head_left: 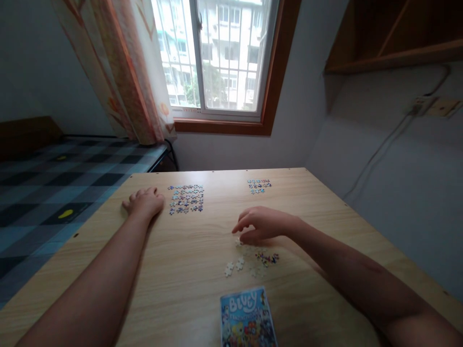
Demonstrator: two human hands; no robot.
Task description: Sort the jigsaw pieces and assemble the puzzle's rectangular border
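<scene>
My right hand point(263, 223) hovers over a small pile of loose jigsaw pieces. Its thumb and forefinger are apart, and a pale jigsaw piece point(238, 242) lies at the thumb tip; whether they touch I cannot tell. Two more pale pieces point(234, 266) lie face down nearer me, beside a patch of dark, colourful pieces point(266, 259). My left hand point(145, 201) rests on the tabletop with its fingers spread, holding nothing. Just right of it are neat rows of jigsaw pieces point(186, 198). A smaller group of rows point(259, 186) lies farther right, near the far edge.
A blue "Bluey" puzzle box point(248, 318) lies on the wooden table point(173, 284) closest to me. Left of the table stands a bed with a checked cover point(104, 166). Beyond are a curtain point(126, 72) and a barred window point(231, 58). A shelf point(394, 38) hangs at right.
</scene>
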